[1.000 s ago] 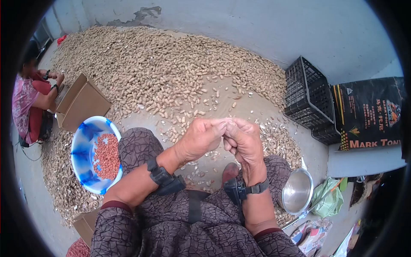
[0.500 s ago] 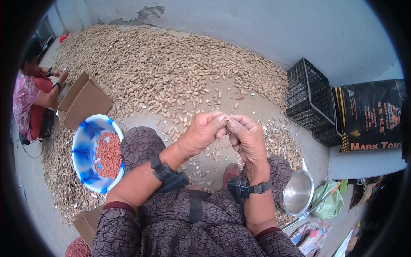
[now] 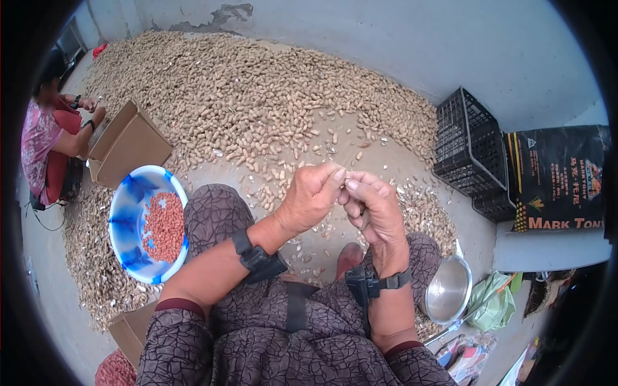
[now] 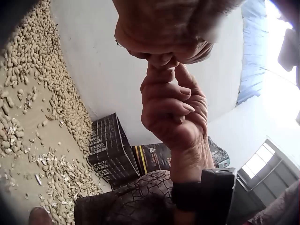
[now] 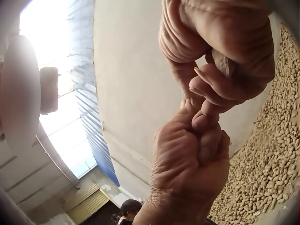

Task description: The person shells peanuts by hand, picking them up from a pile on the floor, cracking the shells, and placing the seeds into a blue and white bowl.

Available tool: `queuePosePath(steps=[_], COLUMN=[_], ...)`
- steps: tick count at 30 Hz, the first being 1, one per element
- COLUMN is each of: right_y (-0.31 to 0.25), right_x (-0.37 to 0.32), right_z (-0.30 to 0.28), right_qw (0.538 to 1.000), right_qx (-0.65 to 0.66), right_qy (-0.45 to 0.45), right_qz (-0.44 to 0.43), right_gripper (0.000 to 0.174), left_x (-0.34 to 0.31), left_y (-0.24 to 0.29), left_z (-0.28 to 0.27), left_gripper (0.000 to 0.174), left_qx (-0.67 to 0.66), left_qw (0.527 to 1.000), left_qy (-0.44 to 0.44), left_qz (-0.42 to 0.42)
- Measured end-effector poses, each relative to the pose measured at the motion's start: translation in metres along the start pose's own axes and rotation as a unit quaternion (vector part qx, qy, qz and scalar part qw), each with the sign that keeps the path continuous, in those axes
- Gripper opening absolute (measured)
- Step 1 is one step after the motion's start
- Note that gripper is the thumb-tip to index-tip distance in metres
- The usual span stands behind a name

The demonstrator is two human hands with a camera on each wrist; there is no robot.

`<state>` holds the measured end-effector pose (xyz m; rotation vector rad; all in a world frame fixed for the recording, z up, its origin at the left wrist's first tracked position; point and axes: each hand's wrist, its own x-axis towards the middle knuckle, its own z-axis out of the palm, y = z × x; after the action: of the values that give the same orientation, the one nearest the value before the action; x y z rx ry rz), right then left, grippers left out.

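Observation:
Both hands meet fingertip to fingertip above the lap in the head view. My left hand [image 3: 306, 199] has its thumb and forefinger pinched together at the meeting point. Opposite it, my right hand [image 3: 376, 206] pinches at the same spot, its other fingers curled inward. What sits between the tips is small and mostly hidden, apparently a peanut. Inside the right hand's curled fingers the right wrist view shows another peanut in its shell [image 5: 222, 63]. Beyond the hands spreads a large heap of unshelled peanuts [image 3: 257, 96].
On the left stands a blue-and-white basin [image 3: 122, 222] with shelled red peanuts [image 3: 164, 228], beside a cardboard box [image 3: 129, 145]. A person [image 3: 51, 141] squats behind it. At right are black crates [image 3: 473, 145], a black sack [image 3: 560, 174] and a metal bowl [image 3: 449, 289]. Empty shells litter the floor.
The thumbs have drawn slightly apart from their earlier overlap, and the fingertips still meet. The head view has shifted a little; the basin and heap stay as they were.

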<state>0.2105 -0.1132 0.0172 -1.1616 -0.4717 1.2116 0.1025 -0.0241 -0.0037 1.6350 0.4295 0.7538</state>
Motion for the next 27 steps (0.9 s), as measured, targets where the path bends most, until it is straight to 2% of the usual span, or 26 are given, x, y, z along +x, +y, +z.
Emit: queuePosePath(steps=[6, 8, 11, 18, 21, 23, 24, 26, 27], right_y=[-0.001, 0.000, 0.002, 0.015, 0.011, 0.011, 0.011, 0.007, 0.006], right_x=[0.001, 0.004, 0.007, 0.007, 0.004, 0.004, 0.004, 0.003, 0.002], right_z=[-0.004, -0.007, -0.010, -0.006, -0.001, -0.001, -0.002, 0.002, 0.003], right_qw=[1.000, 0.999, 0.998, 0.997, 0.995, 0.995, 0.995, 0.995, 0.995], right_qx=[-0.017, -0.001, 0.009, 0.023, 0.012, 0.007, 0.002, -0.001, -0.004], right_qy=[0.009, 0.006, 0.000, 0.037, 0.064, 0.070, 0.077, 0.076, 0.076], right_qz=[0.018, 0.035, 0.061, 0.071, 0.078, 0.070, 0.063, 0.059, 0.056], right_gripper=[0.017, 0.017, 0.015, 0.010, 0.013, 0.014, 0.016, 0.017, 0.018], left_x=[-0.001, -0.003, -0.005, -0.007, -0.003, -0.002, -0.002, -0.002, -0.002], left_y=[-0.010, -0.013, -0.017, -0.026, -0.028, -0.025, -0.024, -0.023, -0.024], left_z=[0.005, 0.007, 0.010, 0.015, 0.012, 0.010, 0.010, 0.010, 0.011], left_gripper=[0.018, 0.019, 0.017, 0.017, 0.022, 0.029, 0.029, 0.030, 0.030], left_qx=[0.023, 0.145, 0.193, 0.213, 0.156, 0.011, 0.012, -0.128, -0.128], left_qw=[0.999, 0.984, 0.974, 0.972, 0.986, 0.999, 0.999, 0.986, 0.986], left_qy=[0.002, 0.013, 0.032, 0.062, 0.044, 0.020, 0.020, 0.001, 0.000], left_qz=[0.033, 0.101, 0.115, 0.079, 0.034, -0.035, -0.034, -0.103, -0.104])
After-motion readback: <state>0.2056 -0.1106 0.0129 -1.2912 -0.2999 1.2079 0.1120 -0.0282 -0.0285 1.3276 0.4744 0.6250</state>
